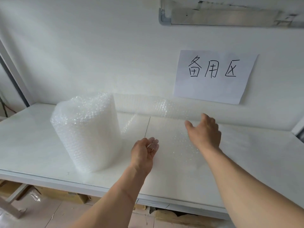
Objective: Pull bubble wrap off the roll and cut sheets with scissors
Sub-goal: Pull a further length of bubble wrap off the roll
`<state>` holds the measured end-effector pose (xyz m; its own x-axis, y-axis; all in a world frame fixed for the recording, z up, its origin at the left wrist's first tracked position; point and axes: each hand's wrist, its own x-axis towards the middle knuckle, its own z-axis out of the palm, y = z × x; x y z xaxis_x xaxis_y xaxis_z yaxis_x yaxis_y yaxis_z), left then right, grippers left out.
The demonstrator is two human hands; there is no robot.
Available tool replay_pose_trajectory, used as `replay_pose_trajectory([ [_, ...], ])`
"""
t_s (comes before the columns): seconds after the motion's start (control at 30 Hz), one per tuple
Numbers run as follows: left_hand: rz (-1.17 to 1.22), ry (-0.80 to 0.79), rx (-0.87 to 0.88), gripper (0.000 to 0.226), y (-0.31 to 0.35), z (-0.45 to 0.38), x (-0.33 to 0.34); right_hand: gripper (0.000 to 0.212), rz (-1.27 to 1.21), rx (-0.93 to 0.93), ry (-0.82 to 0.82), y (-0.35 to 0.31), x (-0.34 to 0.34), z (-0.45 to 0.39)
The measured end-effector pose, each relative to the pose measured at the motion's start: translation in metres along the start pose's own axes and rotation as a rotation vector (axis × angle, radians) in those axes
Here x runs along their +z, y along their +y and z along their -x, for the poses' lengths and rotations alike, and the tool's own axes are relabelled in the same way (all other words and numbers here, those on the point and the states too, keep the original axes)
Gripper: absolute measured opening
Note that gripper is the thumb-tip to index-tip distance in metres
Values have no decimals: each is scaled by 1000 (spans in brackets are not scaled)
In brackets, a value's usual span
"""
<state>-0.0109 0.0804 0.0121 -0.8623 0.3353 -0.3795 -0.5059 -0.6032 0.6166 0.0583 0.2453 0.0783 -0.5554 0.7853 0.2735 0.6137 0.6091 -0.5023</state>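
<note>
The white tabletop [32, 145] stands against a white wall with one paper sign [215, 76]. One roll [85, 132] stands upright at left; its one sheet [172, 129] lies spread to the right. My two hands: left hand [144, 152] and right hand [204, 132], each grip loose, holding nothing, over the sheet.

white table [32, 137] | handwritten paper sign [213, 76] on wall | cardboard [65, 195] beneath table

Both bare forearms reach forward. The left hand [144, 152] turns palm inward, fingers relaxed; the right hand [204, 132] spreads, farther forward than the left.
</note>
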Motion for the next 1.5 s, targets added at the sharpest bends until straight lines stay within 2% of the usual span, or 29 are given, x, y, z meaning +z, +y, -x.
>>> replay_pose_trajectory([
  [0.1, -6, 17, -10, 16, -2, -1, 2, 66, 69, -212, -6, -20, 5, -21],
  [0.17, 11, 6, -46, 11, -4, -3, 1, 67, 76, -328, -48, -34, 12, -31],
  [0.3, 27, -48, -140, 1, -8, -1, 2, 67, 28, -431, -122, -52, 30, -48],
  [0.4, 10, -61, -129, 11, -11, -4, 1, 56, -41, -405, -165, -55, 41, -60],
  [0.5, -29, -56, -98, 9, -13, -8, -2, 42, -88, -369, -192, -54, 52, -68],
  [0.67, -95, -16, -45, 7, -15, -6, -9, 43, -256, -272, -233, -47, 66, -76],
  [0.8, -106, -33, -48, 8, -15, -5, -5, 49, -220, -267, -273, -44, 76, -77],
  [0.93, -171, -39, 1, 10, -18, -3, -1, 66, -112, -310, -173, -35, 78, -74],
  [1.17, -348, 1, 98, 19, -25, 2, 8, 83, -118, -291, -17, 3, 66, -38],
  [1.37, -578, 75, 181, 24, -31, 2, 9, 64, -160, -211, 50, 46, 53, 16],
  [1.5, -620, 76, 162, 24, -29, 0, 10, 46, -40, -149, 114, 84, 36, 38],
])
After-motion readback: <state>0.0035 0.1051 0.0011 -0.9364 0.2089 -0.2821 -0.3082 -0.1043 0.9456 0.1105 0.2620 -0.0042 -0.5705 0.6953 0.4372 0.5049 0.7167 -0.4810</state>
